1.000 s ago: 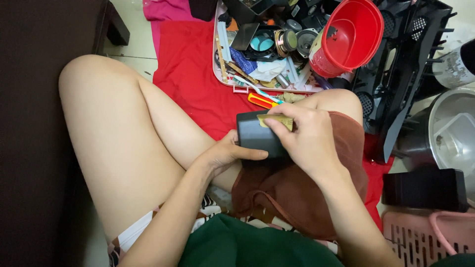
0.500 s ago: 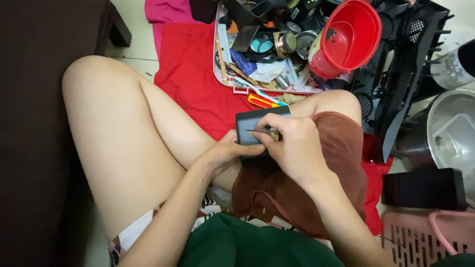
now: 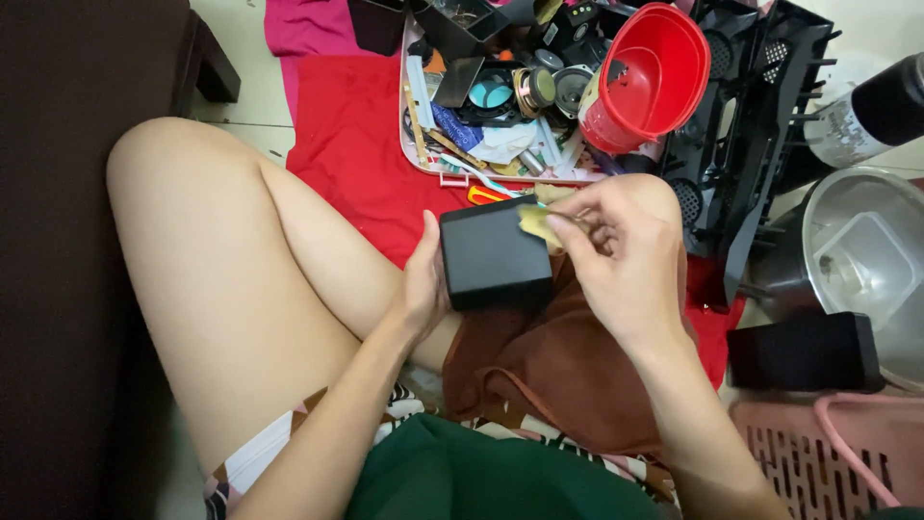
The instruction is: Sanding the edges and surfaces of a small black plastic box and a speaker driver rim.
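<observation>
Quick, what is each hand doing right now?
Left hand: closed on the side of the small black box.
Right hand: pinching a small yellowish cloth scrap against the box's top corner.

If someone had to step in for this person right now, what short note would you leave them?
Left hand grips the black box by its left side, over the brown cloth on the lap.
Right hand pinches a small yellowish pad against the box's top right corner.
Tray of parts and red bowl lie ahead.
Done: box in hand. Left: can't tell how much rubbing remains.
</observation>
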